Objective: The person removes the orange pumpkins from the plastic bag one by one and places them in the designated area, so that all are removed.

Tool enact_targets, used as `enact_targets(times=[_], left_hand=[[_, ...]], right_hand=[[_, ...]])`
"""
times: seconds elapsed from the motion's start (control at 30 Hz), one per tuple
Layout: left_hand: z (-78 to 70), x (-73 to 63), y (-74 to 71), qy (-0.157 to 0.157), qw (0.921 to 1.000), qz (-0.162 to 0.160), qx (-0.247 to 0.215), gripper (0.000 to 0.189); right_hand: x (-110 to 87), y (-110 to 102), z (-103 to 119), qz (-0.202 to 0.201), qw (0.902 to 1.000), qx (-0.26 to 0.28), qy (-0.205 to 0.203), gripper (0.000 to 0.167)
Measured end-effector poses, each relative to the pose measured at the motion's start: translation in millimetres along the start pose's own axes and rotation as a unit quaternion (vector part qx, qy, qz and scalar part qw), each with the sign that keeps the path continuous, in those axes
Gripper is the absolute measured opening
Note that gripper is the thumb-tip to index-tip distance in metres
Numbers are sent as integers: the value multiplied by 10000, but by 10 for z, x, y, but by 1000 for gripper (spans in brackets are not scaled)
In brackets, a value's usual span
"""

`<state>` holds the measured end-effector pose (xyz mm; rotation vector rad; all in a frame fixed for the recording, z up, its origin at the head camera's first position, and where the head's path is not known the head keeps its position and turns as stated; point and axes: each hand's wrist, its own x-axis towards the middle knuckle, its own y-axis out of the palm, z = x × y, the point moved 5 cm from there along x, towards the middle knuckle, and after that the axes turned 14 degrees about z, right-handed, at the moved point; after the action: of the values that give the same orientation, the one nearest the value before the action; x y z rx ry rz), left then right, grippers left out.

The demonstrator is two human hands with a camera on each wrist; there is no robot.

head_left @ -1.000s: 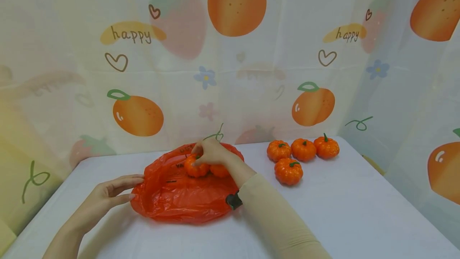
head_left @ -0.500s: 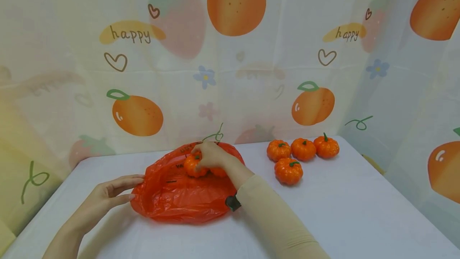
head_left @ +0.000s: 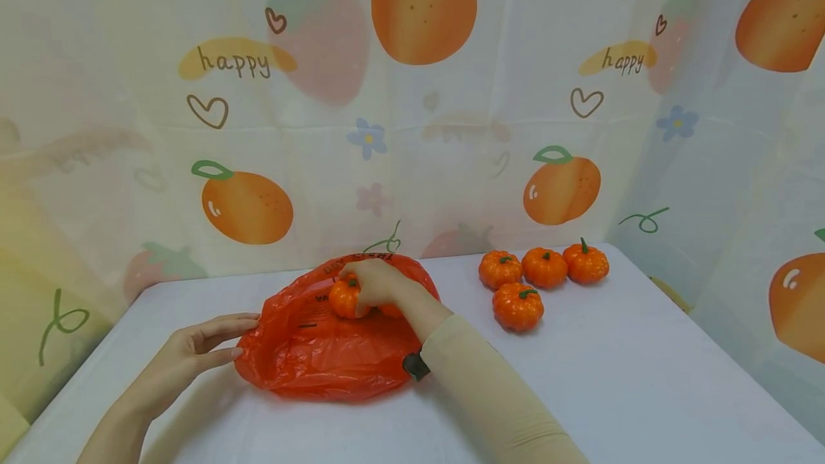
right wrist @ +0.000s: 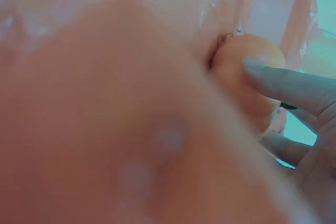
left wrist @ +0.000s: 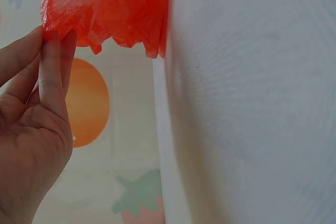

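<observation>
A red plastic bag (head_left: 322, 356) lies with its mouth open toward me on the white table. My left hand (head_left: 187, 356) holds the bag's left rim between thumb and fingers; in the left wrist view, the fingertips (left wrist: 50, 38) meet the thin red film. Inside the bag, my right hand (head_left: 374, 285) grips a small orange pumpkin (head_left: 344, 298) with a green stem. The right wrist view shows a digit pressed on the pumpkin (right wrist: 244, 72), and blurred red film covers much of that view. A second pumpkin (head_left: 391, 310) sits just right of it, partly hidden by the hand.
Several more small pumpkins (head_left: 518, 306) stand in a group on the white table (head_left: 612, 371), right of the bag. A dark wrist device (head_left: 415, 366) shows under the right sleeve (head_left: 490, 392). Behind the table hangs a fruit-print curtain (head_left: 451, 185).
My right hand has tilted and dropped slightly inside the bag, its fingers shifting on the pumpkin, which sits a touch farther left. My left hand stays at the bag's rim.
</observation>
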<state>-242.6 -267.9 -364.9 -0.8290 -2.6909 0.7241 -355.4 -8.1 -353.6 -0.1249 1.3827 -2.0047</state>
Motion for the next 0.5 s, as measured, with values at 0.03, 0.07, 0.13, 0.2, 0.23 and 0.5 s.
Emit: enact_targets(times=[0.03, 0.07, 0.13, 0.2, 0.23, 0.5], left_hand=[[-1, 1, 0, -3, 10000, 6, -11, 38], [-2, 2, -1, -6, 10000, 11, -26, 38], [-5, 4, -2, -4, 10000, 18, -54, 38], [-5, 6, -3, 2, 10000, 19, -71, 38], [-4, 7, -3, 3, 10000, 14, -75, 38], [12, 6, -1, 39, 10000, -5, -45, 38]], right_hand=[[0, 1, 0, -12, 10000, -15, 7, 65], [0, 1, -1, -16, 10000, -22, 17, 65], [-1, 2, 0, -13, 10000, -47, 9, 65], [-1, 3, 1, 4, 10000, -52, 1, 65], [0, 5, 2, 17, 10000, -47, 0, 65], [-8, 14, 11, 56, 10000, -52, -30, 66]])
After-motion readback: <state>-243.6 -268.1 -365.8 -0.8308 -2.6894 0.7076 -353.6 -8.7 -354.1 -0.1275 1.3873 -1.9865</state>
